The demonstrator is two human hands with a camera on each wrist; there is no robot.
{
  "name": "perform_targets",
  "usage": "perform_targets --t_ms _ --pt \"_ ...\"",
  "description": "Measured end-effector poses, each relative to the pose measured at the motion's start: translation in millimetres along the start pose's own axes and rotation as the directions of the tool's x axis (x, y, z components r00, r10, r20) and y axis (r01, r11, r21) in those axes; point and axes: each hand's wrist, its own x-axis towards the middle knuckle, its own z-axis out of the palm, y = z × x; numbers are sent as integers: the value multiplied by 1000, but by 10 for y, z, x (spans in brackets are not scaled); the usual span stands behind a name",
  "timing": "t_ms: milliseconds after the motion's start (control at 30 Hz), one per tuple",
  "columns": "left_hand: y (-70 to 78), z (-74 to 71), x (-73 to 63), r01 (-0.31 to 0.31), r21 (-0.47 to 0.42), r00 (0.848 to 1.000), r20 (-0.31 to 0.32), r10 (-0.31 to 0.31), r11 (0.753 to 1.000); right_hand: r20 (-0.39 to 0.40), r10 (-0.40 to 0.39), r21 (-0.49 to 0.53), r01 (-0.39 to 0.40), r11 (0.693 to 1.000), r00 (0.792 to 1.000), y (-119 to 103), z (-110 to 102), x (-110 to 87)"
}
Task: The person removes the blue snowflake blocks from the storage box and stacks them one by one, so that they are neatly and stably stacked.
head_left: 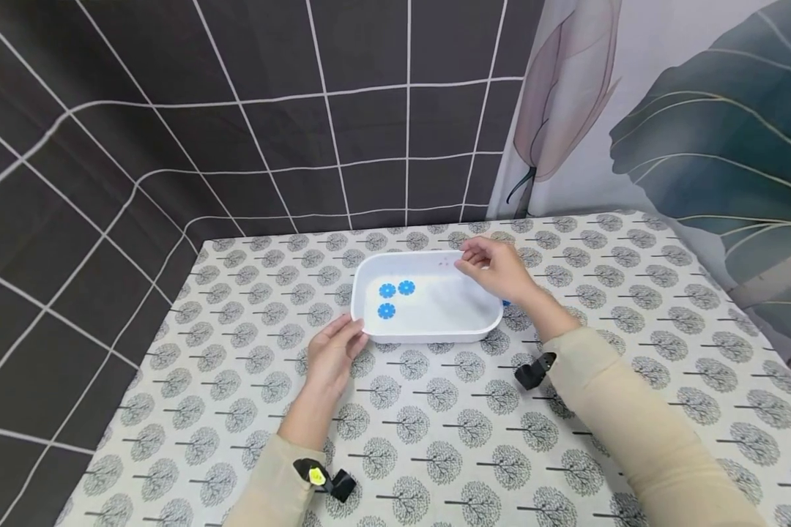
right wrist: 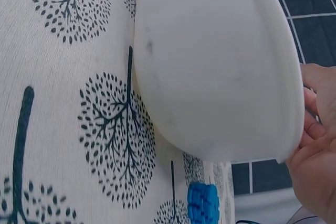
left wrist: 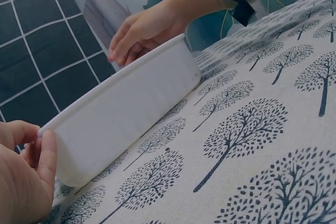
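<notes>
A white plastic basin [head_left: 428, 339] stands on the patterned cloth, with three blue notched discs [head_left: 387, 311] lying flat on the left part of its floor. My left hand [head_left: 332, 351] pinches the near left corner of the rim. In the left wrist view, the left thumb [left wrist: 48, 158] lies against the outer wall. Over the far right of the basin hovers my right hand [head_left: 497, 267], its fingers loosely bent and nothing visible between them. Just outside the right wall are blue notched pieces [right wrist: 203, 203], partly hidden behind the hand in the head view.
A tree-print cloth [head_left: 409, 424] covers the table. Behind it hangs a dark curtain with a white grid [head_left: 362, 132], and a leaf-print curtain [head_left: 718, 146] hangs at the right. Small reddish marks [head_left: 444, 262] show on the basin's far inner wall.
</notes>
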Motion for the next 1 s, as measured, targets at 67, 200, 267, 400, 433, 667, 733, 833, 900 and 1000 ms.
perform_targets --t_ms 67,200,267,400,433,667,733,833,900,1000 --pt "3 6 -5 2 -2 1000 -2 -2 1000 14 -1 -4 1 1000 1000 -9 27 15" --pt "9 13 -9 4 -5 1000 -3 -4 1000 44 -10 -13 10 1000 999 -37 80 47" --pt "12 15 -10 5 -6 1000 -4 -5 1000 55 -13 -13 14 1000 998 -54 106 63" --pt "22 17 -17 7 -5 1000 -6 -7 1000 69 -23 -11 24 1000 997 -94 158 90" --pt "23 17 -18 7 -6 1000 -7 -7 1000 73 -26 -11 27 1000 997 -96 171 98" --pt "11 3 -1 0 -7 1000 -7 0 1000 96 2 -28 1 1000 995 -120 243 141" --pt "11 5 3 -4 -4 1000 -3 4 1000 106 14 -32 -11 999 994 -121 270 154" --pt "10 7 5 -9 -8 1000 1 9 1000 119 21 -30 -18 999 993 -134 317 171" --pt "7 9 1 -10 -11 1000 0 10 1000 126 24 -32 -21 999 992 -142 350 183" --pt "2 7 -1 -8 -14 1000 -3 8 1000 141 29 -37 -24 999 990 -145 404 205"
